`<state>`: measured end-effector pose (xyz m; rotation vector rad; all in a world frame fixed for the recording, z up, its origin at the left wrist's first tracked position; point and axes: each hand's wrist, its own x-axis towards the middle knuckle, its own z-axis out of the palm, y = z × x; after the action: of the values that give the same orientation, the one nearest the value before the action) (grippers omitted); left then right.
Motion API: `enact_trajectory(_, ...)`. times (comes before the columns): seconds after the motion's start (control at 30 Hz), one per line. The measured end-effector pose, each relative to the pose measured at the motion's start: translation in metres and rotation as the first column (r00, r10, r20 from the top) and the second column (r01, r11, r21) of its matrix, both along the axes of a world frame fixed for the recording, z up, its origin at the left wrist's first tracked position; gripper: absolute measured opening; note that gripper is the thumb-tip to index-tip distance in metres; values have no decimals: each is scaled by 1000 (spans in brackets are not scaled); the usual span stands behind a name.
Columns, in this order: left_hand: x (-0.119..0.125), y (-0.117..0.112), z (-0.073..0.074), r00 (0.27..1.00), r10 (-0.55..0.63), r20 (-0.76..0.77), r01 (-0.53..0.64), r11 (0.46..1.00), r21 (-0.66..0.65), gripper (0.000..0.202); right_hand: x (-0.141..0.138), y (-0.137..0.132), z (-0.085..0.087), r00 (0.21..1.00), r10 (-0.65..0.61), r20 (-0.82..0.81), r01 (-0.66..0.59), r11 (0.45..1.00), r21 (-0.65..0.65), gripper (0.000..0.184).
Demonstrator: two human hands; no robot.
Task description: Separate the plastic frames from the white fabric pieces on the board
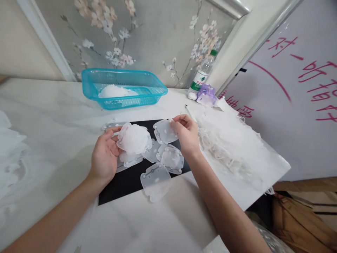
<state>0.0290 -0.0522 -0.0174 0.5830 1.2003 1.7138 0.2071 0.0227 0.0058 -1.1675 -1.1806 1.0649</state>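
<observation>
My left hand is closed at the edge of a stack of thin, translucent white plastic pieces with scalloped outlines, held above a black sheet. Between the thumb and fingers of my right hand is a single translucent plastic piece of similar shape, pinched by its right edge. Several more such pieces lie beneath both hands, some overlapping. One loose piece rests across the front edge of the black sheet. Small dots and grey line marks show on them.
A blue plastic basket with white pieces inside stands at the back. Right of it are a water bottle and a purple packet. A large heap of white looped material covers the right side; another white pile lies far left.
</observation>
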Motion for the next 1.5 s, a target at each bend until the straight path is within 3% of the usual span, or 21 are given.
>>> enact_trajectory(0.2, 1, 1, 0, 1000, -1, -5, 1, 1000, -24, 24, -2, -2, 1, 966, 28, -256, -62, 990, -126, 18)
enact_trajectory(0.47, 3, 1, -1, 998, 8, -55, -8, 1000, 10, 17, -8, -6, -1, 943, 246, -225, -281, 950, -140, 21)
enact_trajectory(0.53, 2, 1, -2, 998, 13, -61, -13, 1000, 10, 16, -12, -10, -1, 963, 197, -185, -216, 972, -95, 21)
enact_trajectory(0.63, 3, 1, -2, 998, 14, -59, -14, 1000, 6, 17, -18, -22, -2, 992, 116, -42, -110, 985, 132, 15)
enact_trajectory(0.7, 4, 1, 0, 999, 1, -44, -1, 1000, -6, 19, -22, -33, -5, 963, 212, 167, -254, 922, 293, 7)
enact_trajectory(0.8, 4, 0, 2, 1000, -14, -21, 14, 1000, 16, 17, -28, -49, -9, 773, 339, 537, -567, 749, 343, 14)
enact_trajectory(0.87, 4, -1, 2, 999, -14, -38, 15, 999, 37, 17, -29, -56, -10, 679, 341, 650, -655, 681, 327, 22)
enact_trajectory(0.93, 4, -3, 1, 997, -17, -80, 20, 999, 40, 20, -29, -57, -9, 684, 332, 650, -658, 666, 352, 24)
enact_trajectory(1.07, 3, -4, -2, 991, -51, -120, 51, 999, -2, 24, -24, -48, -5, 800, 194, 568, -495, 749, 440, 20)
enact_trajectory(1.17, 3, -4, -2, 990, -59, -129, 57, 998, -23, 26, -20, -36, -4, 807, 98, 583, -388, 832, 397, 15)
enact_trajectory(1.33, 4, -4, 0, 988, -66, -139, 63, 998, -27, 33, -14, -21, -8, 661, 188, 727, -356, 931, 83, 14)
enact_trajectory(1.4, 3, -4, -1, 988, -61, -143, 59, 998, -23, 33, -12, -18, -10, 586, 264, 766, -368, 929, -38, 15)
enact_trajectory(1.5, 2, -4, -2, 989, -50, -137, 48, 999, -16, 31, -11, -17, -12, 526, 312, 791, -407, 909, -87, 11)
